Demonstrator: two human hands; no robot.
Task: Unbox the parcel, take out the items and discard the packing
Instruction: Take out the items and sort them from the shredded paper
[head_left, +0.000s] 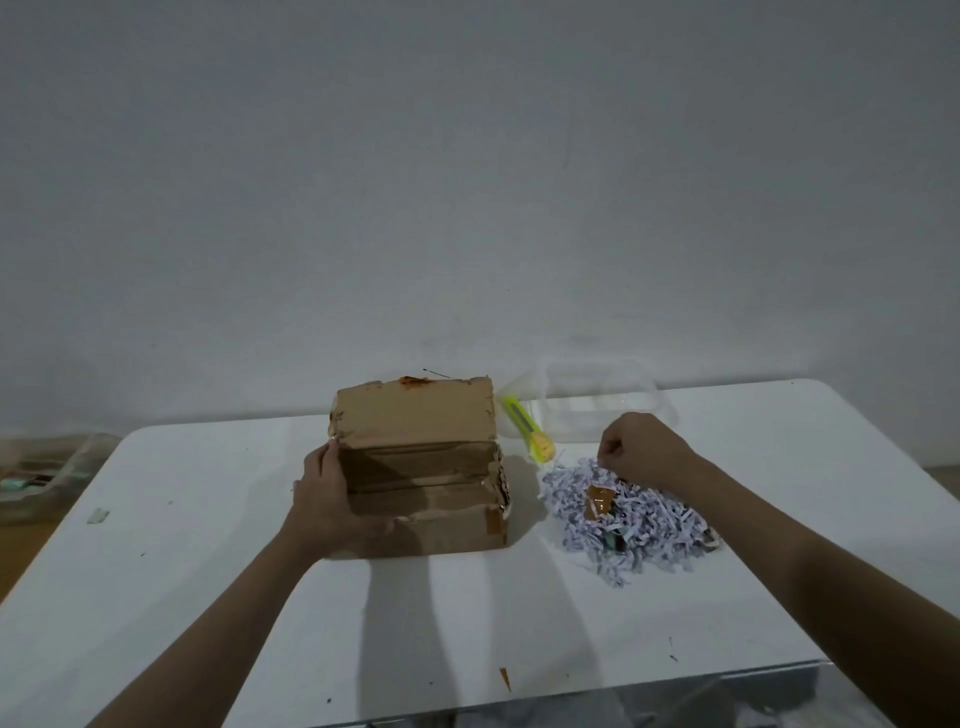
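Observation:
An open brown cardboard box stands in the middle of the white table, its lid flap raised toward the wall. The part of its inside that shows looks bare. My left hand grips the box's left wall. To the right lies a heap of pale shredded paper with a scrap of brown tape and a small dark item in it. My right hand hovers at the heap's far edge, fingers curled and pinching a few shreds.
A yellow-green utility knife lies behind the box's right corner. A clear plastic container sits by the wall behind the heap. A grey tray with clutter is off the table's left side. Small scraps dot the table.

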